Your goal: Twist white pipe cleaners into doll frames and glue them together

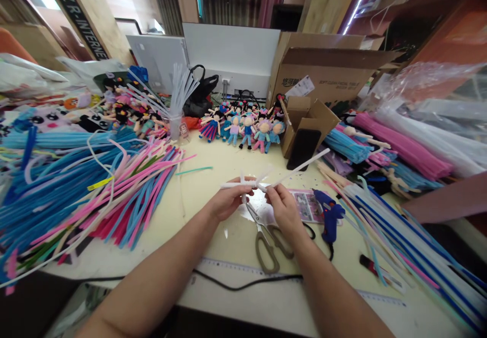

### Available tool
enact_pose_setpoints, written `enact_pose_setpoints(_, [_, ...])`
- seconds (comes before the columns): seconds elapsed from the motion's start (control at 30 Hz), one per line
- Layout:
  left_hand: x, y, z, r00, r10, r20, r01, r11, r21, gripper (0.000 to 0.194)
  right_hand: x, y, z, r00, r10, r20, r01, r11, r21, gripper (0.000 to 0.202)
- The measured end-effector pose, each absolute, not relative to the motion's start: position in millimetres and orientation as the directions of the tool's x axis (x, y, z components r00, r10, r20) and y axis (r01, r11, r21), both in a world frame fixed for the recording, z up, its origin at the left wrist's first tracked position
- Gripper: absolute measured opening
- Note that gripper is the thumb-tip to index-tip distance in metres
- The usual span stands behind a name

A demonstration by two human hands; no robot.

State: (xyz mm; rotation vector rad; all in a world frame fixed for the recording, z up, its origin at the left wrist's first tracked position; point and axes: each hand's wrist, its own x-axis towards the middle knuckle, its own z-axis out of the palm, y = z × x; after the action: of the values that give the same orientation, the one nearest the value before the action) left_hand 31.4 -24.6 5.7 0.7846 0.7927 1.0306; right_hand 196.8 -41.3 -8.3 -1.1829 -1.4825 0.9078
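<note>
My left hand [231,201] pinches a bundle of white pipe cleaners [238,184], with short ends crossing near the fingertips. A long white pipe cleaner [302,167] is gripped in my right hand [283,206] and slants up to the right; its near end meets the bundle between my hands. Below them, scissors [267,251] with tan handles lie on the table, blades pointing toward my left fingers. To the right of my right hand rests a blue glue gun [327,215] with a small red light.
Colourful pipe cleaners [140,196] are heaped at left, more [411,241] at right. Several small dolls [247,130] stand at the back beside an opened cardboard box [294,114] and a black phone [303,147]. A ruler [236,269] and black cable [243,283] run along the front.
</note>
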Motion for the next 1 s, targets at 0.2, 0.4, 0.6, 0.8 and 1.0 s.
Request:
enact_pose_setpoints(0.2, [28.5,-24.4,3.8,0.356,0.922,-0.152,-0.404,0.299,0.865,0.029,195.9,-35.4,-20.6,-0.064,0.996,0.06,-0.054,0.057,-0.997,0.03])
enact_pose_setpoints(0.4, [26.5,-24.7,4.2,0.388,0.914,-0.117,-0.388,0.277,0.879,0.026,194.7,-36.1,-18.0,-0.165,0.984,-0.069,-0.194,-0.101,-0.976,0.028])
enact_pose_setpoints(0.6, [24.3,-24.4,4.7,0.406,0.909,-0.095,-0.387,0.265,0.883,0.027,193.3,-36.9,-18.1,-0.225,0.973,-0.06,-0.212,-0.109,-0.971,0.023])
enact_pose_setpoints(0.8, [32.7,-25.4,3.4,0.261,0.941,-0.216,-0.181,0.268,0.946,0.036,200.7,-35.4,-14.9,-0.016,0.986,0.166,-0.005,0.166,-0.986,0.026])
enact_pose_setpoints(1.0, [33.1,-25.5,2.3,0.432,0.829,-0.356,-0.081,0.429,0.9,0.056,209.2,-40.6,-2.6,0.041,0.821,0.57,0.545,0.459,-0.701,0.012])
